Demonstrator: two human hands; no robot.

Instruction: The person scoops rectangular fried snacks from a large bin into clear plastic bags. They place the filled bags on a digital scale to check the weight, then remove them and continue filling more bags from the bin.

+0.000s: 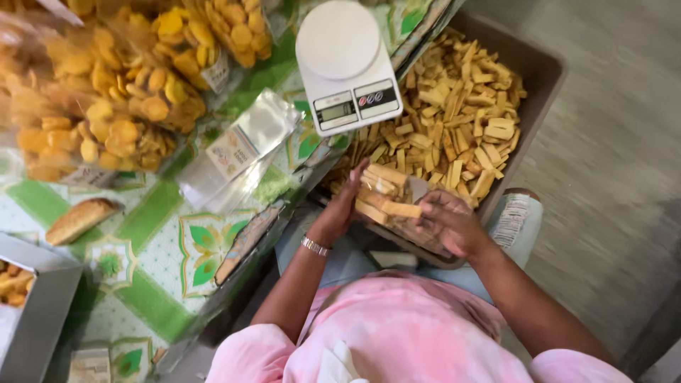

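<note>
Both hands, left hand point(345, 206) and right hand point(447, 223), clasp a clear bag of biscuit sticks point(386, 198) at frame centre, squaring them directly over the brown tub point(543, 71) so crumbs drop inside.

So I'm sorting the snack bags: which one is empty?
The flat clear bag lying left of the white scale; the others are stuffed with round yellow crackers.

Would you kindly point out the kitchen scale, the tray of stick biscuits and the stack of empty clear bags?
kitchen scale point(339, 39), head view, on its round white platform.
tray of stick biscuits point(545, 71), head view, on its brown far rim.
stack of empty clear bags point(266, 124), head view, on the top bag's clear plastic.
</note>
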